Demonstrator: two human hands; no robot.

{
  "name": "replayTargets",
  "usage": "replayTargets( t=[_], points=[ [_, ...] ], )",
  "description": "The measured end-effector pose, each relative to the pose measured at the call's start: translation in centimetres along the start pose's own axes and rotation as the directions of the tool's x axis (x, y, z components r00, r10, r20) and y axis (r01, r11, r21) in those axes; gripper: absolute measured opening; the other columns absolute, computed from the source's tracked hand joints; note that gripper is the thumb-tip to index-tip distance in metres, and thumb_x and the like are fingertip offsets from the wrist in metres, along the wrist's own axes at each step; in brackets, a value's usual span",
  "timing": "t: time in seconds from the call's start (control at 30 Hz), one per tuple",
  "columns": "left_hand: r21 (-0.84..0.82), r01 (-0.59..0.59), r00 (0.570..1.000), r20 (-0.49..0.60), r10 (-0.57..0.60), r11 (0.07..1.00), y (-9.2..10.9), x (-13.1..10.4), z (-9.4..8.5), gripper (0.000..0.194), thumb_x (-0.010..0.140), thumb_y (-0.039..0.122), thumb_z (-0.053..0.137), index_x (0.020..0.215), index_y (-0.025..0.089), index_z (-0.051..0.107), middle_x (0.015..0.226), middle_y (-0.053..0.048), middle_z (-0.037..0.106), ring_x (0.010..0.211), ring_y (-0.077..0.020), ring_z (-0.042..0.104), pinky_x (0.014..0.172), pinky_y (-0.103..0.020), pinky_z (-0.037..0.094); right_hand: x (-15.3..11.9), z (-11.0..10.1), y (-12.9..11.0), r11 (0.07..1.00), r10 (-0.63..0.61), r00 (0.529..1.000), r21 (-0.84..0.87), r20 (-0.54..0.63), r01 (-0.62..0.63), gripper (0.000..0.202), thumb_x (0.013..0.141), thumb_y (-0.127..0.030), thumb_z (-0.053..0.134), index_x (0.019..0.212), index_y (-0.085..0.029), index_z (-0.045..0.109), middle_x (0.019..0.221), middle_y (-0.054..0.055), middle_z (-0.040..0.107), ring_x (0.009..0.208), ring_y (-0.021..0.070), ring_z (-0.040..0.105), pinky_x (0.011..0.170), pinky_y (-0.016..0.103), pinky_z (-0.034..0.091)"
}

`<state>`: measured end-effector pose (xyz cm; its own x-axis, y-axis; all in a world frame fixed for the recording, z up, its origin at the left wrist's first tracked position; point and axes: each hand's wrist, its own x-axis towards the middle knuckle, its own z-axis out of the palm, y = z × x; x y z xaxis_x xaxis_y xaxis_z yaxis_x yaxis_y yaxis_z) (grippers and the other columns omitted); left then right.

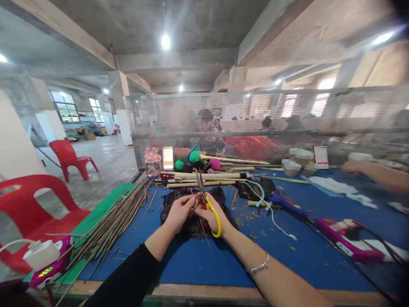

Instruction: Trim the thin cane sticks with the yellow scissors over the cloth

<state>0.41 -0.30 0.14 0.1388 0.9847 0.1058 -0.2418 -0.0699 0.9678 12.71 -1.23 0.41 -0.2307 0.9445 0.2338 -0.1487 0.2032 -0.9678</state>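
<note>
My right hand (211, 214) is closed on a pair of scissors (217, 221) with yellow handles, their metal blades pointing up and away. Its thumb and fingers meet those of my left hand (179, 213), which is closed in a pinch. Between the fingertips is something small, reddish and greenish, mostly hidden. A thin stick (205, 236) pokes out below the hands. Under them lies a crumpled black sheet (166, 207) on the blue table top (185, 264).
A bundle of thin brown sticks (111, 226) lies at left. Pale rods (207, 175), round-headed green (194, 156) and pink sticks lie behind my hands. A purple glue gun (287, 204) and purple power box (348, 241) are at right. A co-worker's arm (373, 170) reaches in; mesh screen (179, 115) behind.
</note>
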Motion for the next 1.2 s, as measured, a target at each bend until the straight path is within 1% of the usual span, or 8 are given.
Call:
replayTargets(
  t=[0.1, 0.2, 0.37, 0.53, 0.67, 0.93, 1.07, 1.2],
  points=[
    [-0.178, 0.026, 1.000, 0.001, -0.026, 0.984, 0.4, -0.1, 0.1, 0.033, 0.062, 0.038, 0.067, 0.082, 0.013, 0.064, 0.071, -0.003, 0.060, 0.059, -0.0083, 0.053, 0.055, -0.018, 0.041, 0.2, 0.0, 0.3, 0.998, -0.058, 0.998, -0.015, 0.005, 0.058, 0.039, 0.062, -0.025, 0.062, 0.096, -0.021, 0.044, 0.067, -0.005, 0.051, 0.054, 0.0089, 0.047, 0.053, 0.022, 0.039],
    [-0.216, 0.059, 0.996, -0.051, -0.072, 0.975, 0.9, -0.2, -0.3, 0.032, 0.061, 0.039, 0.067, 0.081, 0.015, 0.061, 0.064, 0.002, 0.055, 0.052, -0.0060, 0.052, 0.051, -0.018, 0.042, 0.5, -0.5, 0.7, 0.987, -0.137, 0.990, -0.083, -0.026, 0.134, 0.031, 0.066, -0.034, 0.062, 0.089, -0.019, 0.047, 0.076, -0.002, 0.053, 0.066, 0.0111, 0.050, 0.064, 0.025, 0.041],
    [-0.138, 0.079, 0.996, -0.039, -0.085, 0.987, 1.4, -0.4, -0.6, 0.038, 0.062, 0.042, 0.065, 0.089, 0.016, 0.059, 0.062, 0.004, 0.051, 0.047, -0.0053, 0.049, 0.040, -0.015, 0.036, 0.6, -1.7, 0.7, 0.936, -0.190, 0.982, -0.305, -0.018, 0.176, 0.037, 0.069, -0.038, 0.060, 0.097, -0.018, 0.045, 0.076, -0.002, 0.052, 0.065, 0.0107, 0.048, 0.062, 0.024, 0.040],
    [-0.005, -0.026, 0.999, -0.032, 0.025, 1.000, 1.4, -0.5, -0.5, 0.040, 0.066, 0.044, 0.061, 0.091, 0.013, 0.059, 0.060, 0.003, 0.052, 0.047, -0.0062, 0.047, 0.042, -0.017, 0.038, -0.2, -1.5, -0.6, 0.899, -0.127, 0.983, -0.404, 0.129, 0.169, 0.042, 0.069, -0.038, 0.061, 0.102, -0.019, 0.042, 0.076, 0.000, 0.056, 0.067, 0.0128, 0.051, 0.064, 0.025, 0.041],
    [0.081, -0.095, 0.995, -0.026, 0.097, 0.992, 1.3, -0.5, -0.6, 0.037, 0.067, 0.044, 0.059, 0.083, 0.012, 0.060, 0.056, 0.002, 0.052, 0.046, -0.0066, 0.045, 0.042, -0.017, 0.036, -0.6, -1.0, -1.1, 0.880, -0.133, 0.970, -0.426, 0.204, 0.211, 0.047, 0.067, -0.037, 0.063, 0.105, -0.020, 0.042, 0.085, 0.002, 0.058, 0.076, 0.0149, 0.053, 0.071, 0.027, 0.042],
    [0.158, -0.145, 0.989, 0.040, 0.140, 0.977, 1.5, -0.7, -0.2, 0.033, 0.068, 0.042, 0.058, 0.077, 0.011, 0.062, 0.049, 0.004, 0.050, 0.040, -0.0048, 0.039, 0.041, -0.018, 0.031, -0.4, -1.3, -0.5, 0.859, -0.197, 0.959, -0.436, 0.202, 0.268, 0.050, 0.068, -0.038, 0.063, 0.109, -0.019, 0.040, 0.093, 0.003, 0.057, 0.081, 0.0152, 0.053, 0.074, 0.027, 0.041],
    [0.191, -0.170, 0.985, 0.051, 0.163, 0.967, 1.5, -0.7, -0.2, 0.032, 0.070, 0.042, 0.057, 0.075, 0.010, 0.062, 0.047, 0.004, 0.047, 0.040, -0.0050, 0.039, 0.042, -0.019, 0.031, -0.4, -1.4, -0.4, 0.844, -0.208, 0.957, -0.457, 0.204, 0.281, 0.048, 0.069, -0.038, 0.061, 0.108, -0.019, 0.042, 0.088, 0.003, 0.058, 0.075, 0.0145, 0.053, 0.069, 0.024, 0.042],
    [0.204, -0.164, 0.986, 0.044, 0.158, 0.965, 1.4, -0.7, -0.4, 0.034, 0.070, 0.043, 0.057, 0.075, 0.010, 0.062, 0.048, 0.004, 0.048, 0.039, -0.0049, 0.038, 0.039, -0.018, 0.030, -0.4, -1.4, -0.3, 0.774, -0.223, 0.966, -0.578, 0.133, 0.259, 0.046, 0.067, -0.041, 0.064, 0.104, -0.019, 0.047, 0.078, 0.001, 0.058, 0.066, 0.0140, 0.051, 0.060, 0.022, 0.040]
  ],
)
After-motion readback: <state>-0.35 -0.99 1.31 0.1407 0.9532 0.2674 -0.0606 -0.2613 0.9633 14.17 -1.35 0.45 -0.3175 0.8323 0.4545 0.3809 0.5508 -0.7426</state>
